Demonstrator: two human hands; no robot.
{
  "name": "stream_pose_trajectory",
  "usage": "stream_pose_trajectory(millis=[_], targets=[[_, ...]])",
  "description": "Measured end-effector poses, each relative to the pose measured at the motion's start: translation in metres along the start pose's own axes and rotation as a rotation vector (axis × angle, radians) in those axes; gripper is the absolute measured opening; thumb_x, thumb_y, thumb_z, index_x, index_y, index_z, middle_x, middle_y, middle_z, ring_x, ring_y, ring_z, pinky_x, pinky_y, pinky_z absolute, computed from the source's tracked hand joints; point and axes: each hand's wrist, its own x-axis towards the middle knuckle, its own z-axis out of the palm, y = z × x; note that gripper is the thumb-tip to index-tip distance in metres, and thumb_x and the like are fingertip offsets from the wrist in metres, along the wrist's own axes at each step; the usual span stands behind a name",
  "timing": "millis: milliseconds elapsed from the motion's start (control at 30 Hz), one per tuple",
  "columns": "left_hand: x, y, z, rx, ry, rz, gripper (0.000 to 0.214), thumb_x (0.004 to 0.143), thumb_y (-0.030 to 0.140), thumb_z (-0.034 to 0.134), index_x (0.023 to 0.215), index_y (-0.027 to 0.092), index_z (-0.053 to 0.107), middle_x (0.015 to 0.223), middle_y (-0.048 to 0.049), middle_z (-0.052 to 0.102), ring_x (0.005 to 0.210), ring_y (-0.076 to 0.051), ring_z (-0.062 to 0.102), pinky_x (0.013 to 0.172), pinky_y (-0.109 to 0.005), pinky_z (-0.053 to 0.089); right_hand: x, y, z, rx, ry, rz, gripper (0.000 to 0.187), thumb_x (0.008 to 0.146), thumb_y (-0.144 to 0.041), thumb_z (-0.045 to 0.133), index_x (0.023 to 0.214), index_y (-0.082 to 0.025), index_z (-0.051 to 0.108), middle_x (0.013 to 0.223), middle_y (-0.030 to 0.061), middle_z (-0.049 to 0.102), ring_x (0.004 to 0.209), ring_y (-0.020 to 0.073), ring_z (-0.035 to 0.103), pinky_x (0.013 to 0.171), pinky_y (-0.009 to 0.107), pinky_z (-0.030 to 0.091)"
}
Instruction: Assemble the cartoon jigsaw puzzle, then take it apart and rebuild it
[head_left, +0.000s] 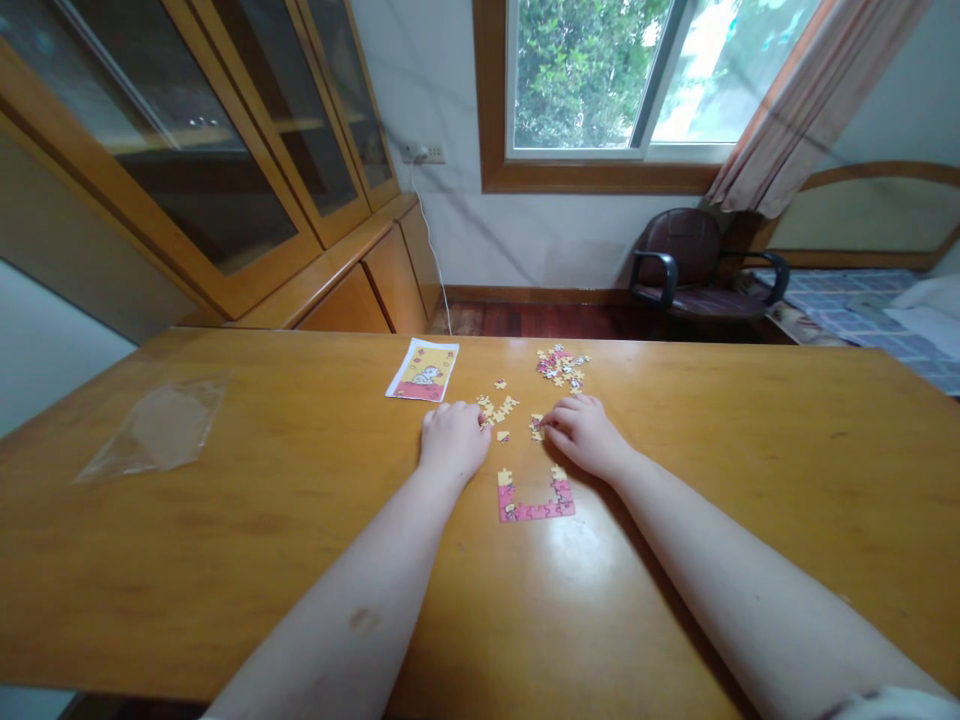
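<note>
My left hand (454, 440) rests on the table with curled fingers, its fingertips at the edge of a small group of yellow puzzle pieces (501, 409); whatever it holds is hidden. With thumb and forefinger closed, my right hand (586, 433) grips at a yellow puzzle piece with a dark print (536, 428). Nearer to me lies a joined U-shaped puzzle border (535, 512), pink along the bottom with yellow upper ends. A single yellow piece (503, 437) lies between the hands, above the border. Another loose piece (500, 384) sits farther back.
A mixed pile of puzzle pieces (561, 366) lies at the back right. The picture card (424, 371) is beyond my left hand. A clear plastic bag (161, 425) lies on the left of the wooden table (300, 560). An armchair (686, 260) stands past the far edge.
</note>
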Motion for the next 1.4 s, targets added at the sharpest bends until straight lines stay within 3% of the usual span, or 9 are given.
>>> stream_pose_trajectory(millis=[467,1033,1200,1400], targets=[[0.008,-0.004,0.006,-0.061,-0.116,-0.053,0.018,0.082,0.033,0.057,0.09,0.022,0.069,0.098,-0.0078,0.068,0.096,-0.026,0.06,0.083,-0.038,0.046,0.0,0.0,0.0,0.003,0.001,-0.01,0.015,0.086,-0.024,0.054,0.084,-0.02,0.068,0.083,0.0048,0.066,0.084,0.0194,0.054,0.082,0.036,0.033],[0.007,0.0,0.004,-0.097,-0.094,0.032,0.007,0.081,0.025,0.059,0.086,0.022,0.063,0.091,-0.004,0.069,0.091,-0.023,0.06,0.08,-0.033,0.045,-0.001,0.001,0.0,0.001,-0.009,-0.009,0.015,0.086,-0.026,0.054,0.085,-0.02,0.069,0.083,0.0049,0.066,0.084,0.0194,0.054,0.082,0.035,0.033],[0.003,0.007,0.001,-0.279,-0.039,0.125,0.008,0.083,0.022,0.056,0.087,0.022,0.062,0.09,-0.0026,0.069,0.089,-0.02,0.061,0.08,-0.032,0.045,-0.002,-0.001,-0.001,0.029,0.031,-0.031,0.015,0.087,-0.026,0.053,0.088,-0.021,0.068,0.082,0.0049,0.066,0.083,0.0194,0.055,0.082,0.036,0.033],[-0.004,0.018,0.007,-0.569,-0.143,0.257,0.01,0.08,0.025,0.06,0.089,0.021,0.061,0.086,-0.0011,0.069,0.081,-0.016,0.064,0.077,-0.028,0.049,-0.003,-0.007,-0.002,0.044,0.011,-0.153,0.021,0.084,-0.035,0.061,0.101,-0.023,0.066,0.085,0.0054,0.065,0.086,0.0203,0.053,0.083,0.036,0.032]])
